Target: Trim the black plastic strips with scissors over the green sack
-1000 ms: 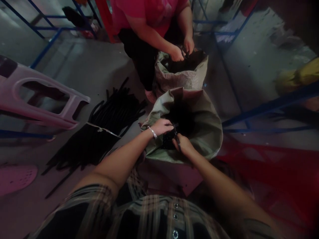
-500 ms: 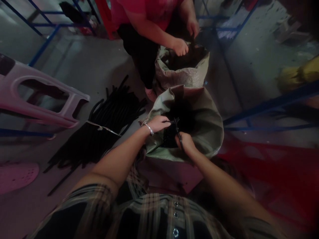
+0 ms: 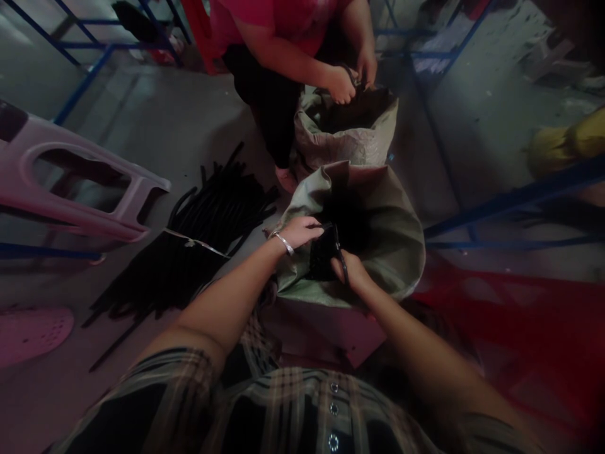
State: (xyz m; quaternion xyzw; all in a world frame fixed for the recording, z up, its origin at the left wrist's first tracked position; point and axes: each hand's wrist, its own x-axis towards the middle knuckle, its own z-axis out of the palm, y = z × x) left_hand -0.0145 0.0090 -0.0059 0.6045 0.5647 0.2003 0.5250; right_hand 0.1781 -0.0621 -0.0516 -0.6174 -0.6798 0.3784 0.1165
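Over the mouth of a pale woven sack (image 3: 394, 252), my left hand (image 3: 302, 232) pinches a small black piece (image 3: 327, 225), probably rubber-like but hard to make out in the dim light. My right hand (image 3: 350, 268) grips a pair of scissors (image 3: 337, 238) by dark handles, blades pointing away from me beside the black piece's end. Dark material fills the shadowed inside of the sack, and its single pieces cannot be told apart. A bundle of long black tubes or strips (image 3: 208, 214), tied with a pale band, lies on the floor to the left.
Across from me a person in a pink top (image 3: 293, 31) works with both hands over another sack (image 3: 350, 145). A pale plastic stool (image 3: 132, 208) and a pink clog (image 3: 38, 334) are at left. Blue metal bars (image 3: 510, 195) and a red surface (image 3: 520, 328) lie at right.
The scissor blades, spread across the black piece before, now look closed together. My hands have barely shifted. The other person's hands have come closer together above the far sack.
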